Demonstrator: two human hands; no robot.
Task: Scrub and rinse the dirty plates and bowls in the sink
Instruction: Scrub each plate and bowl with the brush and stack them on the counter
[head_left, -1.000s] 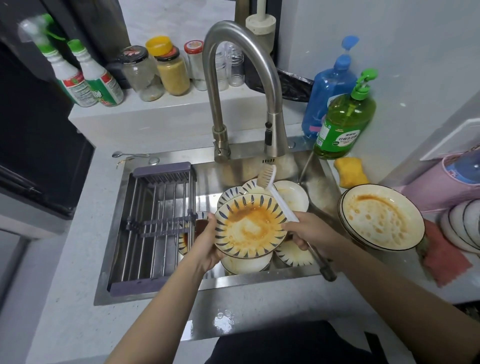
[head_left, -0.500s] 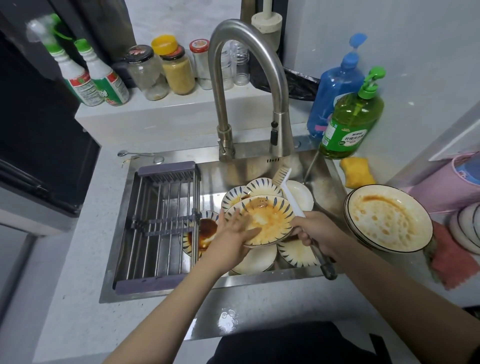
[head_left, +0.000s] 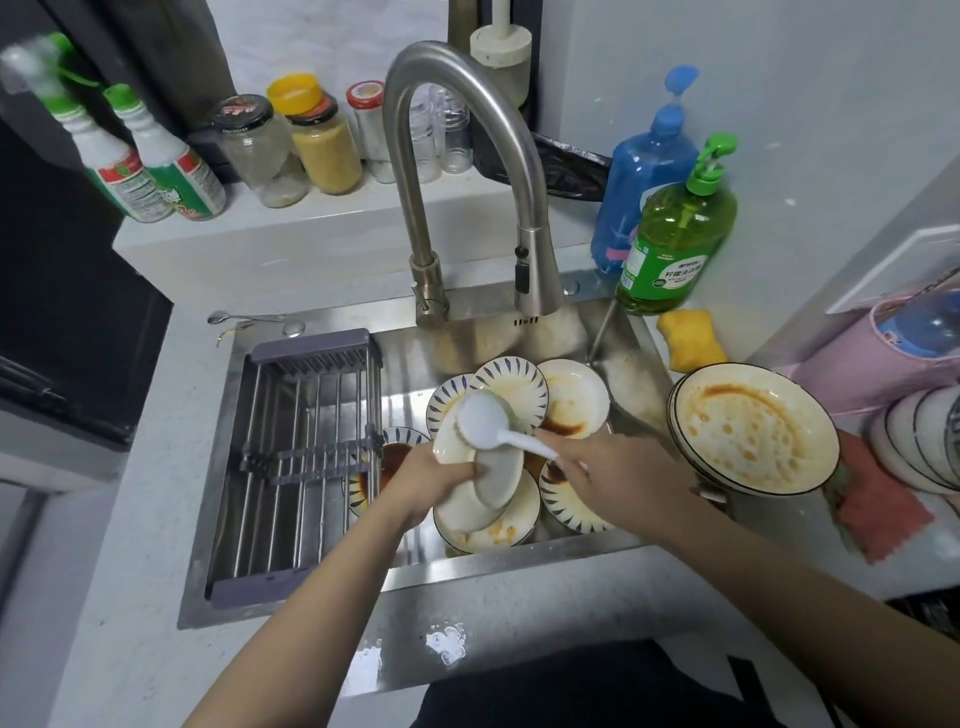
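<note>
pale speckled counter (head_left: 130, 597) around steel sink (head_left: 415, 582), grey wall (head_left: 779, 78) behind

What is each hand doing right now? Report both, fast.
Left hand: closed, gripping the plate tilted over the sink.
Right hand: closed, holding the white brush against that plate.

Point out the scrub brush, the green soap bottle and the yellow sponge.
scrub brush (head_left: 485, 420), head view, back of its white head.
green soap bottle (head_left: 680, 234), head view, its body.
yellow sponge (head_left: 690, 339), head view, its top face.
</note>
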